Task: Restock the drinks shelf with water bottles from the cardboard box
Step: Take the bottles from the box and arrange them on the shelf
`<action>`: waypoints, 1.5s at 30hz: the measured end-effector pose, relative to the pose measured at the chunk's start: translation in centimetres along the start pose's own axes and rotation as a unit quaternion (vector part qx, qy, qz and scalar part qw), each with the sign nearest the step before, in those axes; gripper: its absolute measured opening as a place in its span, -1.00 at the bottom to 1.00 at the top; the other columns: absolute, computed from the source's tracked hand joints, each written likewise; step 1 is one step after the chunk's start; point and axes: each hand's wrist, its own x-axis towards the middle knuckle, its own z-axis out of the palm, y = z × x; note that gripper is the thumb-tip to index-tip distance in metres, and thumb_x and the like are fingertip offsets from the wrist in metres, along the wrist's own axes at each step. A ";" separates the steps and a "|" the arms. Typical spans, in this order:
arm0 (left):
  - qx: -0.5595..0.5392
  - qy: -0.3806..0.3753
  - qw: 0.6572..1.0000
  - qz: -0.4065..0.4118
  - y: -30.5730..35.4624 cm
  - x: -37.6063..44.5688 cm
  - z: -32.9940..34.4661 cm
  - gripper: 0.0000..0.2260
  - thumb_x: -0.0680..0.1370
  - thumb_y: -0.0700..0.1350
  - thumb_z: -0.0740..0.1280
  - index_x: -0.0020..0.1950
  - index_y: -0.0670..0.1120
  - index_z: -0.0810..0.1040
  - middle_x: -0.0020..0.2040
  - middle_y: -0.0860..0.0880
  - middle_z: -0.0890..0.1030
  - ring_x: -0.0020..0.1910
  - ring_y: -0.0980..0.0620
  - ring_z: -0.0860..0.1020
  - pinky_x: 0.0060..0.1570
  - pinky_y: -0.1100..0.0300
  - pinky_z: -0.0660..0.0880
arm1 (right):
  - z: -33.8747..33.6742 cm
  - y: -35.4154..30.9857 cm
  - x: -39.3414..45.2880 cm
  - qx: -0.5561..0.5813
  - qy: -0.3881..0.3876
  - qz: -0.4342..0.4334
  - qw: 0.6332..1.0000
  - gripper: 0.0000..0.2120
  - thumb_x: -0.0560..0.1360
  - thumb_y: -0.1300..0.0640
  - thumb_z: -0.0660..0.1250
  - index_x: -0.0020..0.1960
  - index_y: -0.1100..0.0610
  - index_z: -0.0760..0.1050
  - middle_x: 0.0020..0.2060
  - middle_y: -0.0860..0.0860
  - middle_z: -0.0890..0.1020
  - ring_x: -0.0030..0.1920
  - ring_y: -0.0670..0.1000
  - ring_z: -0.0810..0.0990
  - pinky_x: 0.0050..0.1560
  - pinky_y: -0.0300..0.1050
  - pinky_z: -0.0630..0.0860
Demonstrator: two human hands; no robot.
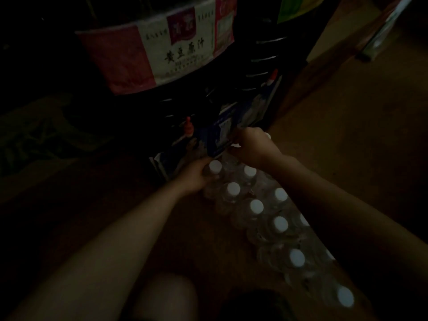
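Observation:
The scene is very dark. Several clear water bottles with white caps (pixel 256 206) stand in a row on the brown floor, running from centre to lower right. My left hand (pixel 193 176) grips the farthest-left bottle (pixel 214 172) around its neck. My right hand (pixel 252 147) is curled over another bottle top beside a blue and white carton (pixel 222 135); its fingers are mostly hidden. The carton stands at the foot of a dark shelf unit.
A red and white box with printed characters (pixel 159 49) sits on the dark shelf above. A dark rack with metal bars (pixel 264 56) rises on the right. Green cloth (pixel 34 133) lies at left. My knee (pixel 166 297) is at the bottom.

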 end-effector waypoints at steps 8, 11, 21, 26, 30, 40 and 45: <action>-0.005 0.058 0.998 0.018 2.4 -5.6 -2.9 -0.60 0.55 -0.13 0.34 0.38 -0.10 0.38 0.29 -0.02 0.48 0.27 0.06 0.44 0.18 0.22 0.40 | -3.2 -2.1 -3.0 0.021 0.019 0.010 1.000 -0.80 0.55 0.15 0.29 0.13 0.18 0.56 0.00 0.07 0.64 -0.01 0.05 0.60 -0.11 -0.09 0.51; -0.016 0.052 0.998 0.021 6.5 -9.0 -6.2 -0.66 0.56 -0.11 0.33 0.32 -0.06 0.40 0.25 -0.03 0.51 0.25 0.03 0.47 0.20 0.10 0.44 | -7.1 -5.0 -4.5 0.018 -0.052 0.027 0.998 -0.77 0.54 0.14 0.30 0.15 0.20 0.55 0.05 0.11 0.63 0.04 0.08 0.58 0.01 -0.02 0.54; 0.046 0.067 0.988 0.129 29.9 -22.8 -22.2 -0.78 0.52 0.00 0.36 0.13 0.02 0.44 0.02 0.11 0.54 0.01 0.18 0.51 -0.04 0.17 0.51 | -27.4 -17.2 -8.8 0.016 -0.301 0.075 0.950 -0.39 0.43 0.10 0.44 0.43 0.06 0.33 0.33 0.05 0.44 0.30 0.07 0.43 0.28 -0.04 0.43; 0.032 0.086 0.982 0.167 45.3 -29.8 -31.7 -0.82 0.52 -0.06 0.38 0.06 -0.07 0.48 -0.19 0.14 0.48 -0.20 0.26 0.46 -0.20 0.31 0.39 | -40.1 -22.9 -11.1 0.103 -0.258 0.071 0.958 -0.29 0.32 0.08 0.54 0.40 0.01 0.34 0.28 0.00 0.47 0.28 0.04 0.44 0.30 0.02 0.43; 0.008 0.080 0.980 0.184 55.8 -34.3 -38.2 -0.77 0.53 -0.14 0.38 0.13 -0.18 0.49 -0.07 0.01 0.56 -0.08 0.16 0.53 -0.13 0.35 0.46 | -49.5 -27.2 -12.2 0.173 -0.200 0.035 0.964 -0.28 0.29 0.07 0.57 0.38 0.00 0.35 0.22 -0.04 0.53 0.23 0.01 0.51 0.26 0.06 0.49; -0.030 0.163 0.967 0.196 68.0 -40.2 -47.6 -0.71 0.57 -0.11 0.31 0.28 -0.09 0.44 0.20 -0.04 0.57 0.18 0.05 0.53 0.17 0.10 0.50 | -60.1 -36.3 -12.3 0.347 -0.027 -0.044 0.936 -0.37 0.24 0.11 0.61 0.23 0.02 0.40 0.01 -0.09 0.63 -0.03 -0.14 0.62 -0.16 -0.28 0.58; -0.016 0.204 0.962 0.181 68.1 -40.4 -50.3 -0.70 0.56 -0.10 0.33 0.28 -0.09 0.47 0.19 0.00 0.54 0.19 0.07 0.50 0.15 0.12 0.46 | -59.8 -39.0 -9.2 0.359 0.005 -0.029 0.933 -0.39 0.24 0.07 0.61 0.19 0.07 0.41 0.03 -0.04 0.61 0.01 -0.05 0.60 -0.04 -0.11 0.59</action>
